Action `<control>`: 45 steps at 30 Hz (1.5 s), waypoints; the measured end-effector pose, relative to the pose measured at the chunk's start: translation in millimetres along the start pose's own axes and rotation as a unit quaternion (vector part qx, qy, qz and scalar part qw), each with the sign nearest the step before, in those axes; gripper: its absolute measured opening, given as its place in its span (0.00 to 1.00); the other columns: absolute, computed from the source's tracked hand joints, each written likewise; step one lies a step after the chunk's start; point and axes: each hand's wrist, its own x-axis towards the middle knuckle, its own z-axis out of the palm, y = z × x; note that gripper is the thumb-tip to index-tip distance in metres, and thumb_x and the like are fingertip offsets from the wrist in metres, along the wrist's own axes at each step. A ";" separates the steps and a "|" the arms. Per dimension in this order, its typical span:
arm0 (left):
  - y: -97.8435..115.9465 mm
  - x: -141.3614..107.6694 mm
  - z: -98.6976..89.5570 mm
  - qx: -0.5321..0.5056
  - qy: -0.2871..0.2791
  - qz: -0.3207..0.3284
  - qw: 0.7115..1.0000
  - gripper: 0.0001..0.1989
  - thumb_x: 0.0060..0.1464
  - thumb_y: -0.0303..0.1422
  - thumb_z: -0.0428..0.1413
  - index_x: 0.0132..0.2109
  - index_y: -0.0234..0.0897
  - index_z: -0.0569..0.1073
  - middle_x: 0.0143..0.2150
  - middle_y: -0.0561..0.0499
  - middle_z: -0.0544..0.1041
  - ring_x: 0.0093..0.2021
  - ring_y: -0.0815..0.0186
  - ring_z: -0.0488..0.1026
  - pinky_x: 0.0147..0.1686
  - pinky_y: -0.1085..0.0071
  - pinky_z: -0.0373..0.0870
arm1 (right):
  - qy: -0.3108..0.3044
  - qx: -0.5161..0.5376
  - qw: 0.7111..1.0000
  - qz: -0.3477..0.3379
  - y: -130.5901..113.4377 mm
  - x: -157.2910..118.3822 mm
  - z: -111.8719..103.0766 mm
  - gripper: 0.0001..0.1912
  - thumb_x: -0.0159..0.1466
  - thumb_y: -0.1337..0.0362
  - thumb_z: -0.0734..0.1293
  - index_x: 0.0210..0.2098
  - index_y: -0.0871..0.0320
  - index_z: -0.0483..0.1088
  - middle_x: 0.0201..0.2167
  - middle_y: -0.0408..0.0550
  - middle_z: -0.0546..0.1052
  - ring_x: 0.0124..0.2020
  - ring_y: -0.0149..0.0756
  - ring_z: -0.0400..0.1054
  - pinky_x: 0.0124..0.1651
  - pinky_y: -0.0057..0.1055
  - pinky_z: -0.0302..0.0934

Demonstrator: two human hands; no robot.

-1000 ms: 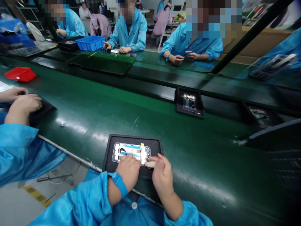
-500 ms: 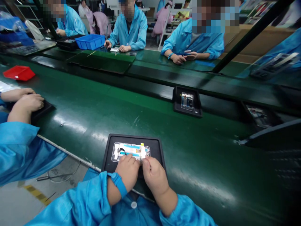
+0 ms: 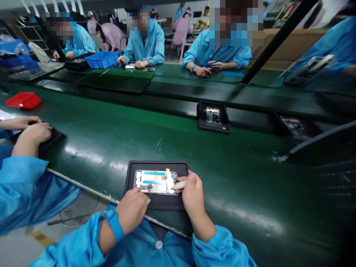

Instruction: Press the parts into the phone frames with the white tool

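Note:
A phone frame with an exposed screen back lies in a black tray on the green belt, with blue and white film on it and a dark strip near its lower left. My right hand pinches a pale cream spudger, whose tip rests at the phone's right side. My left hand, with a blue strap at the wrist, lies flat at the tray's lower left. Its fingertips are at the phone's lower edge and it holds nothing.
A co-worker's hands rest on a black tray at the left. Further along the green belt stand trays with phones. A red tray lies far left. Across the belt, seated co-workers work beside a blue bin.
My left hand has slid left and down off the phone, uncovering the dark strip. My right hand has drawn back to the right, and the spudger shows again.

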 end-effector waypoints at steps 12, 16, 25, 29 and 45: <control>-5.7 98.0 15.4 0.021 -0.190 -0.110 0.975 0.13 0.55 0.41 0.49 0.46 0.52 0.72 0.55 0.50 0.65 0.59 0.47 0.52 0.56 0.46 0.43 | -0.001 0.018 1.000 0.018 -3.8 0.5 4.6 0.34 0.55 0.36 0.54 0.44 0.61 0.60 0.26 0.46 0.71 0.17 0.33 0.65 0.17 0.28 0.61; -6.2 99.2 15.2 0.013 -0.220 -0.123 0.967 0.12 0.55 0.40 0.49 0.43 0.51 0.74 0.56 0.52 0.64 0.61 0.46 0.47 0.57 0.45 0.38 | -0.010 0.028 0.999 0.016 0.0 1.7 5.9 0.33 0.55 0.37 0.54 0.43 0.61 0.60 0.26 0.46 0.71 0.16 0.33 0.65 0.18 0.30 0.62; -9.7 95.1 16.0 0.005 -0.169 -0.117 0.979 0.07 0.52 0.34 0.53 0.36 0.40 0.75 0.50 0.50 0.70 0.59 0.48 0.52 0.57 0.45 0.43 | -0.024 0.037 0.998 0.043 -11.8 9.1 9.7 0.32 0.52 0.35 0.56 0.36 0.59 0.62 0.22 0.42 0.70 0.12 0.31 0.62 0.15 0.27 0.57; -10.7 88.1 21.4 0.006 -0.138 -0.093 0.986 0.08 0.54 0.35 0.52 0.38 0.43 0.75 0.47 0.52 0.72 0.57 0.49 0.57 0.56 0.44 0.44 | -0.016 0.031 0.999 0.021 -12.6 13.9 17.6 0.32 0.53 0.36 0.55 0.37 0.59 0.62 0.23 0.43 0.71 0.15 0.32 0.63 0.17 0.28 0.60; 0.4 82.0 27.5 0.077 -0.113 -0.023 0.990 0.13 0.56 0.30 0.48 0.47 0.39 0.71 0.47 0.44 0.71 0.52 0.51 0.63 0.54 0.40 0.47 | -0.018 -0.022 0.996 -0.084 21.8 13.4 24.7 0.21 0.61 0.51 0.57 0.44 0.61 0.62 0.32 0.52 0.73 0.33 0.39 0.69 0.33 0.37 0.66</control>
